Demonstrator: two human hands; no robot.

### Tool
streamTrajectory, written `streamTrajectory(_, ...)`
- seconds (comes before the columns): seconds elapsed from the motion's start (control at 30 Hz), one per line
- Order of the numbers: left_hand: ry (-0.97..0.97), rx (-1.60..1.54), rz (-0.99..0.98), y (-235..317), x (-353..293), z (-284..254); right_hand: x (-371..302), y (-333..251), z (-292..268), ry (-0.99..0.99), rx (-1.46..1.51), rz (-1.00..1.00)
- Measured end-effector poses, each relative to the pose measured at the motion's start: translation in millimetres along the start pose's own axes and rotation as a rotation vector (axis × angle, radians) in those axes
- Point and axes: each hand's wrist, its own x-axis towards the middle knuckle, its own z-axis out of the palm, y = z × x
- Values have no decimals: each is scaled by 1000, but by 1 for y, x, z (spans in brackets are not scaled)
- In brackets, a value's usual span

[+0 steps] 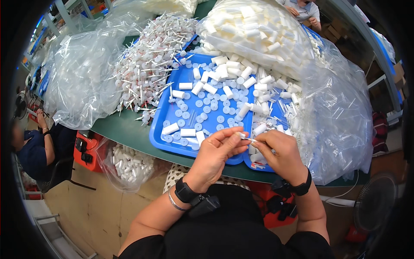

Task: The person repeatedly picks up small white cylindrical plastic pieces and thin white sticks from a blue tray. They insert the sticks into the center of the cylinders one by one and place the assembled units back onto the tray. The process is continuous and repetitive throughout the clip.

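My left hand (214, 156) and my right hand (279, 152) meet over the front edge of a blue tray (156, 129). Between their pinched fingertips is a thin white stick (247, 138), held from both sides; its ends are hidden by the fingers. Under and beyond my hands, the tray holds white foam-like cylinders (188, 132) and flat, round translucent discs (185, 115). To the right, close to my right hand, a second blue tray (276, 111) carries more cylinders and thin clear tubes.
A heap of white sticks with disc-shaped ends (144, 64) lies left of the tray. Behind stands a big clear bag of cylinders (258, 32). Crumpled plastic bags (82, 73) flank the green table (116, 134). A fan (374, 202) stands at right; other people (36, 140) sit nearby.
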Motion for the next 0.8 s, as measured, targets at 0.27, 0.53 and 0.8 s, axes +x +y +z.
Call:
streamTrajectory(0.27, -29, -43, -67, -7, -2, -4, 4, 1, 3, -263, 617, 525)
streamTrajectory(0.53, 147, 81, 210, 51, 13, -23, 9, 24, -10, -25, -104, 16)
streamTrajectory(0.8, 132, 349, 404, 118, 45, -49, 17, 145, -48, -110, -614, 333)
